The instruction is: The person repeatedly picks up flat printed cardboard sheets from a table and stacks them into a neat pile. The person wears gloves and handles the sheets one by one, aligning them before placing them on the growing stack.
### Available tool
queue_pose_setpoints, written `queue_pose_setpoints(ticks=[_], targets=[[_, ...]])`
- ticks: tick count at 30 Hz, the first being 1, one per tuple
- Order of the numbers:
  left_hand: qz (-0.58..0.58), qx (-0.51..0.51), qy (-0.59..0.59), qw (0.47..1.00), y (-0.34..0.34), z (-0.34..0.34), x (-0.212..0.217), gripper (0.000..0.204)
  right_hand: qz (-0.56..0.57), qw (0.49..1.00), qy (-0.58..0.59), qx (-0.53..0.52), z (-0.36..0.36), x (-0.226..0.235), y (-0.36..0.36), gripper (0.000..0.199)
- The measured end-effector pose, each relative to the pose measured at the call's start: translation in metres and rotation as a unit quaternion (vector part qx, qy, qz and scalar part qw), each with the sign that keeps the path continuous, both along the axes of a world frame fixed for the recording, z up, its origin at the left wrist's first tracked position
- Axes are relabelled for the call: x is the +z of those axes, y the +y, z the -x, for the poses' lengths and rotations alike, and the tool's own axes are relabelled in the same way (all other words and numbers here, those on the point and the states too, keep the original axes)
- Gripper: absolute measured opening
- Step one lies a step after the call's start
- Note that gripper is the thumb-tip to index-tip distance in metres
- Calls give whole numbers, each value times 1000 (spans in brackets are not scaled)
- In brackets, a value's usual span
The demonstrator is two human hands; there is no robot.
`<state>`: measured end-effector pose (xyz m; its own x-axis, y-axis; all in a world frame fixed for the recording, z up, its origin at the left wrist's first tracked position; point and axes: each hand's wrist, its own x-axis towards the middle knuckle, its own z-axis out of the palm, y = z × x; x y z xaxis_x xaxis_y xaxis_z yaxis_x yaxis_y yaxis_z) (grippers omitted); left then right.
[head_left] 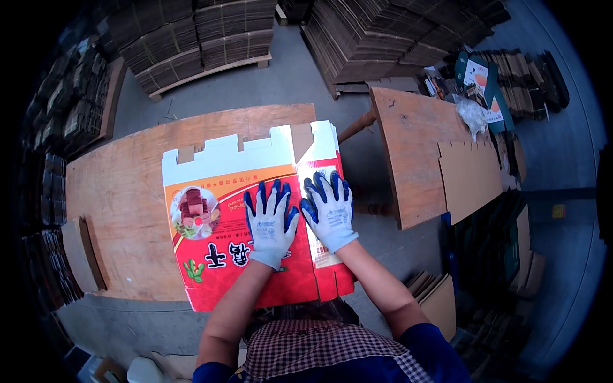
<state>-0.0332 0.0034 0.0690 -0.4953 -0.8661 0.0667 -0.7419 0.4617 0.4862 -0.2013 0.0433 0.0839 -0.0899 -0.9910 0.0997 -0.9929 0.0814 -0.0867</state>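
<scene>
A flattened cardboard box [223,268], printed red and orange with white notched flaps along its far side, lies on the wooden table and overhangs its near and right edges. My left hand [271,220], in a white and blue work glove, rests flat on the large printed panel with its fingers spread. Beside it, my right hand [331,214] in a matching glove lies on the narrower right-hand panel, fingers apart. Both hands press down on the card from above. Their palms are hidden.
The wooden table [121,210] extends to the left, with brown cardboard [83,255] at its left end. A second table [412,153] at the right bears a brown sheet [471,179] and a clear plastic bag [471,117]. Stacked flat cartons [204,45] stand on a pallet beyond.
</scene>
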Motion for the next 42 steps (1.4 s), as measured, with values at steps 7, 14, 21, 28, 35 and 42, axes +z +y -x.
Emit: queue_pose_setpoints(ticks=[7,14,21,28,35,42], targets=[[12,-32,83,996,-32,17,-7,50,-2,1000,-24,-11,-3,10,-4,61],[-5,-27,166,986,-33,15,0,45,11,997,-64,-42,-5,4,-8,69],[-23,-26,165,986,-30,11,-2,45,20,996,-75,-45,-10,-4,-6,67],[-30,-146,118,982,-35,12,6,48,-4,997,-70,-40,-7,-1,-6,64],[-4,-118,51,992,-34,16,-3,48,-4,997,-81,-14,-4,0,0,62],[14,-124,12,992,-33,20,-12,52,-79,994,-76,14,-62,-11,117,61]])
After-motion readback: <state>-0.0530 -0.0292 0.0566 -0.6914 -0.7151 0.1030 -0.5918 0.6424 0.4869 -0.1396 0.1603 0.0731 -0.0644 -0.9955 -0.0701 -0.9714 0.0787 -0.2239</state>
